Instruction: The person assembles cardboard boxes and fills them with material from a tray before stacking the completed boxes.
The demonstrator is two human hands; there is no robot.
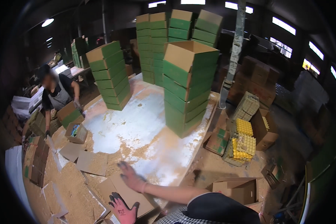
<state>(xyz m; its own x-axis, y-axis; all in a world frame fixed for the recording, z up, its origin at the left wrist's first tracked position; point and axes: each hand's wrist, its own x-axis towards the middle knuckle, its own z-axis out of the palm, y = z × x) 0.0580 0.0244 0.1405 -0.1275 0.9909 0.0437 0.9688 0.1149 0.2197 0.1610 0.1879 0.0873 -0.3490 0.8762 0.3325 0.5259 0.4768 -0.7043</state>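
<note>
Both my hands wear pink work gloves with dark fingertips. My left hand (123, 210) lies with spread fingers against the near part of a brown cardboard box (141, 200) at the bottom centre. My right hand (132, 177) reaches across the far edge of the same box, its fingers apart; whether its palm touches the cardboard I cannot tell. Loose sawdust-like material (72, 193) covers the table to the left of the box. Beyond my hands, flat cardboard pieces (92, 163) lie on the table.
Tall stacks of green boxes rise ahead, one near (184, 92) and one farther left (112, 78). A co-worker (58, 92) stands at the left beside a small open box (76, 133). Right of the table are a metal post (235, 50), yellow egg trays (244, 145) and an open carton (235, 190).
</note>
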